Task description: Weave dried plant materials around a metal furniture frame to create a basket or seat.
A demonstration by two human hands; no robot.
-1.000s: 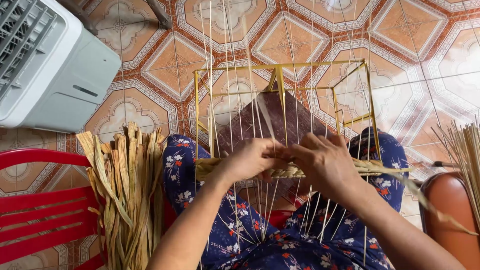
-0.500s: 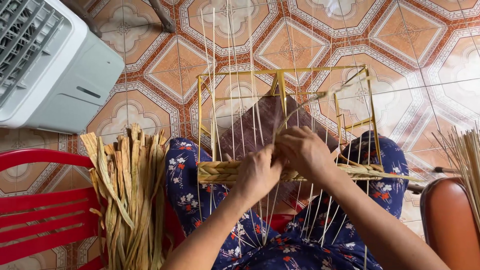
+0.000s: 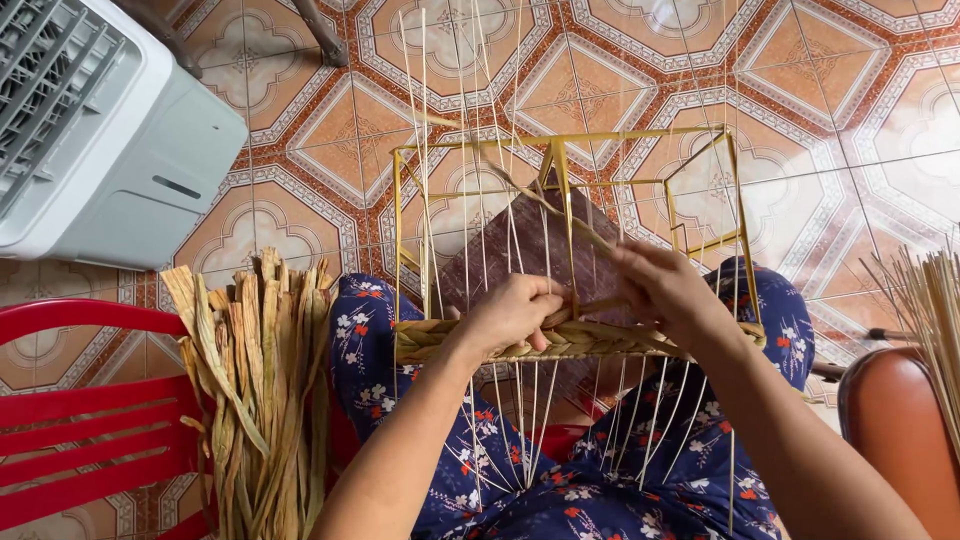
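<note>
L hand [image 3: 510, 315] & R hand [image 3: 665, 290] both pinch pale straw strands at braided straw band [image 3: 600, 342] on yellow wire frame [image 3: 560, 140]; dried leaf bundle [image 3: 255, 380] at 9 o'clock.

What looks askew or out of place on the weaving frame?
Nothing looks damaged. The frame sits straight on the lap, and the woven band runs level. Both hands, left and right, are at the band. Only the strands fan unevenly above.

Dry fibrous braid [image 3: 560, 340] (glossy floor tiles [image 3: 860, 130])
</note>
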